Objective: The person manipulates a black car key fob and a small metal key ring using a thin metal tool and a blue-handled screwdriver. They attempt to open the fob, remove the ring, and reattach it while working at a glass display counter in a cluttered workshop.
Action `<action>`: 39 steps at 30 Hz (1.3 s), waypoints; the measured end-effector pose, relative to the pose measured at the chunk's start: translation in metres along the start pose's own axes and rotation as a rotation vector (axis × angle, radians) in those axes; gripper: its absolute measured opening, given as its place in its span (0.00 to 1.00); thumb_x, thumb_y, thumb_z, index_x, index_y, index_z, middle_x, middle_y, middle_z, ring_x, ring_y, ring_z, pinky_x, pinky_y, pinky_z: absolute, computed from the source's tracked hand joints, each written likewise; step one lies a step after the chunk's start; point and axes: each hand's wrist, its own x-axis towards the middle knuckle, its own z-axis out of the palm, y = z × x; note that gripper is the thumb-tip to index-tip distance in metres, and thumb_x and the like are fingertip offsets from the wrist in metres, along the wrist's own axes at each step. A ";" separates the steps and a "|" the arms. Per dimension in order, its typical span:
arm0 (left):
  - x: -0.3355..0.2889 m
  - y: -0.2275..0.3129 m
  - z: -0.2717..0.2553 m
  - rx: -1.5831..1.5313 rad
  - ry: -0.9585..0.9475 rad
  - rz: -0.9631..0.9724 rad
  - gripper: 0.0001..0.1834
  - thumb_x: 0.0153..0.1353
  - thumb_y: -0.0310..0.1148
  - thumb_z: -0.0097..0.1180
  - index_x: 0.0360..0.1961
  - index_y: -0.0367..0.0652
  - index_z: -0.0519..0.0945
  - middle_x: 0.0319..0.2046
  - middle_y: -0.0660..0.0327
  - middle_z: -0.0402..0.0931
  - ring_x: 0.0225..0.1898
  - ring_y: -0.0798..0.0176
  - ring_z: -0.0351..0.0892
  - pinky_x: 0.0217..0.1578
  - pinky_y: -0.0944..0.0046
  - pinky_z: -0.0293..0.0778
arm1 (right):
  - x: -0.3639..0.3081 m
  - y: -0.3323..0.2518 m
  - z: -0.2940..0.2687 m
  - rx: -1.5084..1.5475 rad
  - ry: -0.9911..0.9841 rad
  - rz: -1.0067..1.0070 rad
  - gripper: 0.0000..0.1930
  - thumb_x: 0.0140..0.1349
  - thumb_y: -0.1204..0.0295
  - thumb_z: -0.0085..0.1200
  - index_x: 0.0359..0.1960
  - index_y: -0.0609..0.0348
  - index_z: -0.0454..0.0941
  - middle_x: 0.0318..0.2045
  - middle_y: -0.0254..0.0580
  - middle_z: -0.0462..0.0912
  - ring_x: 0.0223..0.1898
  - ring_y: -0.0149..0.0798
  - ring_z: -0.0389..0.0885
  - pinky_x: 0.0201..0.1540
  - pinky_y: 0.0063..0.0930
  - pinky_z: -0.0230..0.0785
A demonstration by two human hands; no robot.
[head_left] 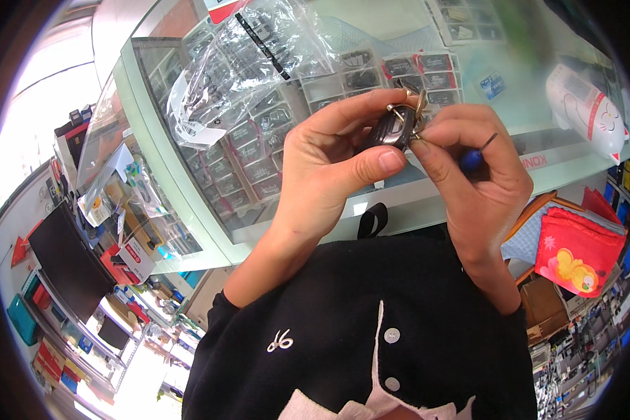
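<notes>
Above the glass counter, my left hand (329,157) is closed around a dark car key fob (392,131), thumb along its near side. A metal key ring (397,112) and a brass-coloured key (421,102) show at the fob's far end. My right hand (472,150) meets it from the right, thumb and forefinger pinched at the ring beside the fob. What exactly lies between those fingertips is too small to tell. Tucked in the right hand's curled fingers is a small screwdriver-like tool (471,161) with a blue handle; a thin dark shaft sticks out past the fingers.
Beneath the hands is a glass display counter (259,234) with rows of packaged fobs inside. A clear plastic bag (248,66) lies on its far left, a white cat figure (586,112) at right. A red cloth (581,245) rests on a chair to my right.
</notes>
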 end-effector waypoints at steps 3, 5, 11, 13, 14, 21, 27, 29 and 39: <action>0.000 0.000 0.000 -0.011 0.003 -0.009 0.25 0.44 0.24 0.62 0.46 0.35 0.71 0.44 0.58 0.72 0.42 0.69 0.72 0.41 0.71 0.69 | -0.001 -0.001 0.000 0.011 -0.004 0.010 0.07 0.47 0.86 0.55 0.27 0.63 0.73 0.30 0.35 0.72 0.26 0.20 0.65 0.28 0.11 0.57; 0.000 -0.001 0.000 -0.004 -0.003 0.004 0.25 0.44 0.23 0.62 0.46 0.35 0.71 0.44 0.58 0.72 0.42 0.69 0.72 0.42 0.71 0.69 | -0.001 -0.001 0.001 0.027 0.040 0.046 0.07 0.44 0.83 0.57 0.26 0.62 0.74 0.28 0.35 0.74 0.27 0.25 0.69 0.27 0.14 0.58; -0.001 0.000 0.002 0.029 -0.011 0.025 0.25 0.44 0.23 0.62 0.47 0.35 0.71 0.44 0.58 0.72 0.42 0.69 0.72 0.42 0.71 0.69 | -0.002 -0.002 0.000 0.031 0.054 0.062 0.07 0.44 0.82 0.58 0.25 0.61 0.74 0.27 0.35 0.74 0.24 0.25 0.69 0.23 0.15 0.57; -0.001 0.000 0.002 0.029 -0.016 0.021 0.25 0.44 0.23 0.62 0.47 0.35 0.70 0.44 0.58 0.72 0.42 0.69 0.72 0.42 0.71 0.69 | -0.001 -0.001 0.001 0.016 0.055 0.022 0.07 0.44 0.82 0.58 0.25 0.61 0.74 0.28 0.35 0.74 0.24 0.24 0.68 0.23 0.15 0.57; -0.001 0.000 0.002 0.037 -0.015 0.022 0.25 0.44 0.23 0.62 0.47 0.35 0.70 0.44 0.58 0.72 0.42 0.69 0.72 0.42 0.71 0.69 | -0.001 0.000 0.001 0.016 0.058 0.009 0.07 0.44 0.82 0.58 0.26 0.61 0.74 0.28 0.35 0.74 0.24 0.25 0.68 0.23 0.15 0.57; -0.002 0.002 0.007 0.292 0.037 0.153 0.25 0.42 0.24 0.64 0.45 0.35 0.72 0.44 0.59 0.72 0.41 0.70 0.72 0.43 0.71 0.69 | -0.003 0.000 -0.001 -0.017 0.044 0.056 0.07 0.47 0.80 0.56 0.28 0.62 0.73 0.28 0.38 0.74 0.26 0.30 0.70 0.27 0.18 0.59; -0.006 0.000 0.011 0.572 0.120 0.256 0.26 0.38 0.24 0.65 0.44 0.40 0.74 0.42 0.60 0.74 0.42 0.68 0.72 0.43 0.71 0.68 | -0.003 0.006 0.001 -0.061 0.016 -0.025 0.04 0.54 0.77 0.50 0.29 0.64 0.70 0.28 0.41 0.72 0.28 0.35 0.69 0.30 0.22 0.60; -0.006 -0.002 0.012 0.624 0.133 0.300 0.27 0.37 0.24 0.65 0.43 0.41 0.75 0.41 0.60 0.74 0.42 0.67 0.72 0.43 0.70 0.68 | -0.004 0.006 0.001 -0.023 0.001 0.038 0.04 0.55 0.76 0.49 0.29 0.64 0.69 0.27 0.41 0.72 0.28 0.35 0.69 0.30 0.22 0.60; -0.005 0.000 0.016 0.530 0.148 0.220 0.25 0.38 0.23 0.65 0.43 0.39 0.74 0.39 0.61 0.75 0.39 0.70 0.72 0.42 0.71 0.68 | -0.006 0.006 0.002 0.066 -0.019 0.096 0.03 0.53 0.78 0.49 0.28 0.64 0.69 0.26 0.39 0.71 0.26 0.32 0.67 0.29 0.21 0.58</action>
